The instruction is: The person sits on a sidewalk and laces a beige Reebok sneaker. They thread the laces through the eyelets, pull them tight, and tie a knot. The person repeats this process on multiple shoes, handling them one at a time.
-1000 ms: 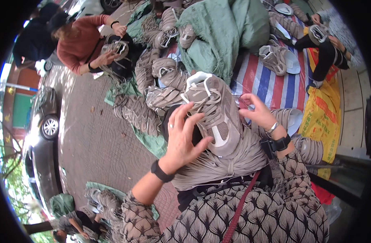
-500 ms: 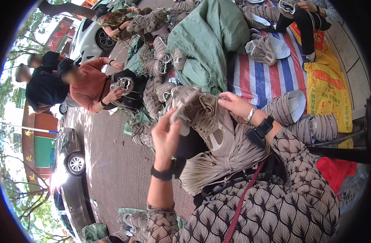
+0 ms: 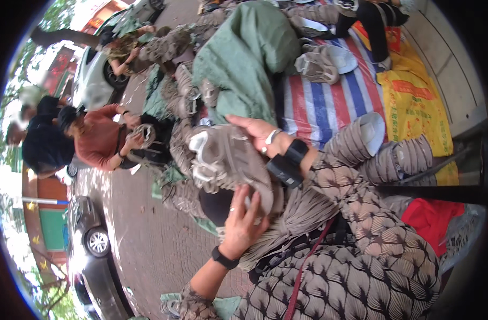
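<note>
A beige-grey sneaker upper (image 3: pixel 236 154) is held over my lap, side panel up, its whitish lace edge facing left. My left hand (image 3: pixel 244 221) grips the lower end, fingers pressed over its side. My right hand (image 3: pixel 254 132) holds the upper edge from the far side; its thumb and part of its fingers are hidden behind the upper. Under the piece, a thick bundle of beige laces (image 3: pixel 308 213) lies across my lap. Whether a second upper lies behind the held one, I cannot tell.
Nested stacks of uppers (image 3: pixel 353 140) stand at my right. Beyond are a green sack (image 3: pixel 244 58), a striped tarp (image 3: pixel 329 104) bearing loose uppers (image 3: pixel 317 65), and a yellow sack (image 3: pixel 414 101). A person in an orange top (image 3: pixel 97 141) handles another upper at left. Parked cars (image 3: pixel 89 240) stand farther left.
The upper has been turned from laces up to side panel up. My left hand has moved down to its lower end; my right hand has shifted left. The whole view has swung slightly.
</note>
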`<action>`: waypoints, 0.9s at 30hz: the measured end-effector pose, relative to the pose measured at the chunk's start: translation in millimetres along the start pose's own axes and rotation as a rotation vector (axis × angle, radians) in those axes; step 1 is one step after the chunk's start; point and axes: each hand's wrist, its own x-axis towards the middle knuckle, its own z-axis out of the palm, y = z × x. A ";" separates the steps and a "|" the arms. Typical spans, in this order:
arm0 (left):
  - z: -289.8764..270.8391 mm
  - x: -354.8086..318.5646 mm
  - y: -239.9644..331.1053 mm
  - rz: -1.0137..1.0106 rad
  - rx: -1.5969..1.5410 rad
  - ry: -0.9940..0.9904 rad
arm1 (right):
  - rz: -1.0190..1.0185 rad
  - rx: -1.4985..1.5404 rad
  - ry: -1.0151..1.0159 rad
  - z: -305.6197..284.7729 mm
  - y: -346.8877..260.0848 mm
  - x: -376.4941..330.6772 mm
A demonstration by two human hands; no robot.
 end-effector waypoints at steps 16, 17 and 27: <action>-49.5 162.4 -29.4 0.410 0.343 -0.073 | -0.736 -1.066 0.559 -86.9 -166.5 -297.9; -50.9 160.3 -33.4 0.392 0.337 -0.045 | -0.642 -1.333 0.839 -96.8 -171.1 -312.3; -54.1 130.0 -72.0 0.077 0.357 -0.068 | 0.230 -2.160 1.184 -358.9 -48.5 -333.4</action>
